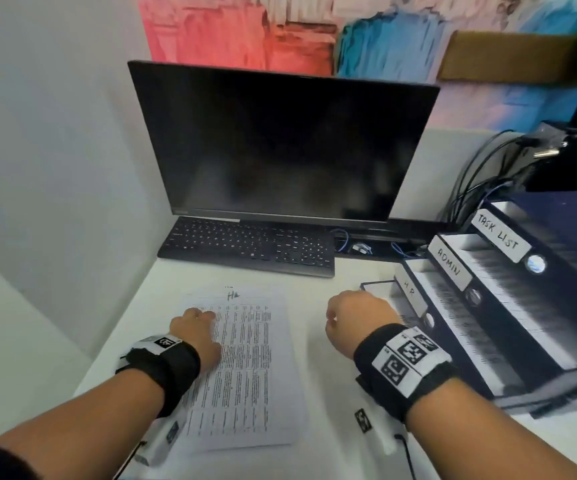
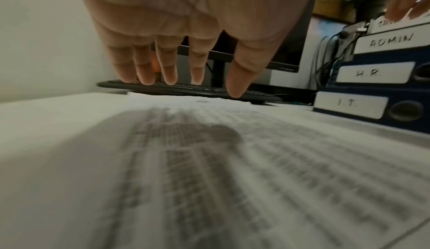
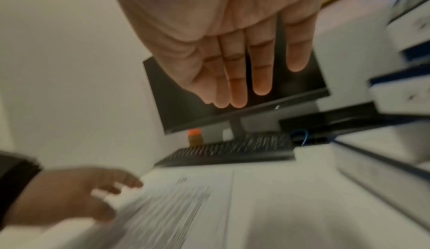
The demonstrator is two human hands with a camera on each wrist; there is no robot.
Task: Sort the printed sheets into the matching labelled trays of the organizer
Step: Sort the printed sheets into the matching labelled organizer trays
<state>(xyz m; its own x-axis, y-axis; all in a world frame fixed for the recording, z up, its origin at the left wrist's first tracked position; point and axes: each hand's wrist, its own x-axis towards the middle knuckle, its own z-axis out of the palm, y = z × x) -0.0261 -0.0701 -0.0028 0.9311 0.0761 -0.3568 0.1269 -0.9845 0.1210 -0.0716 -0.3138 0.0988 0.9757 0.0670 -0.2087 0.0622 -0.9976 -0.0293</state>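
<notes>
Your left hand hangs relaxed and empty just over the HR-marked sheet; your right hand, also slack, hovers beside the trays. Careless fingertips could lift several sheets.

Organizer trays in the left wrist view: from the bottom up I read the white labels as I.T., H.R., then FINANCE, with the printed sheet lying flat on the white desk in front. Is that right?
One label is misread. In the left wrist view the white labels on the dark blue stacked organizer read I.T., H.R., then ADMIN, not FINANCE. The printed sheet does lie flat on the white desk in front.
</notes>
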